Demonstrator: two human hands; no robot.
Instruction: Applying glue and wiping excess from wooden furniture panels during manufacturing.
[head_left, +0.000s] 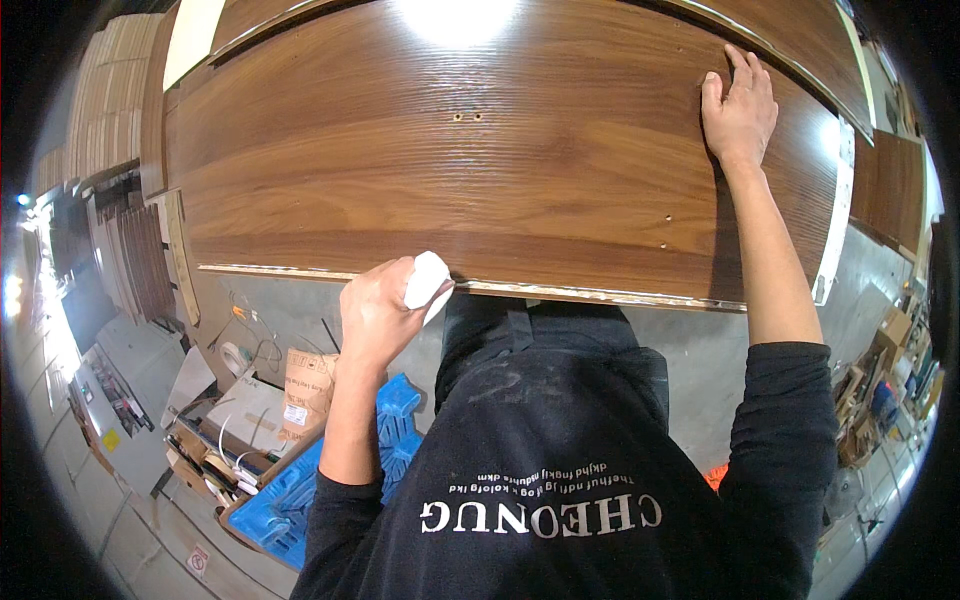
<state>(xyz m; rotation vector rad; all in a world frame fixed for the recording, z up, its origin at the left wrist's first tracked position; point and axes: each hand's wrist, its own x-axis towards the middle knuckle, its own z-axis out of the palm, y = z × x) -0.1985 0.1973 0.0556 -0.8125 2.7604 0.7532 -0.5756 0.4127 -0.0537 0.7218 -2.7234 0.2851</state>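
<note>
A large brown wood-grain panel point(480, 170) lies flat in front of me, with a few small drilled holes in it. My left hand point(375, 310) is closed around a small white block point(428, 280), pressed against the panel's near edge point(560, 290). My right hand point(738, 108) rests flat and spread on the far right part of the panel's top. Both forearms come up from a dark long-sleeved top.
More wood panels point(105, 110) are stacked at the far left and another point(895, 185) at the right. Below left stand a blue plastic pallet point(290, 495), a brown cardboard box point(305, 390) and a wooden tray of tools point(215, 460). Clutter lines the right floor point(880, 390).
</note>
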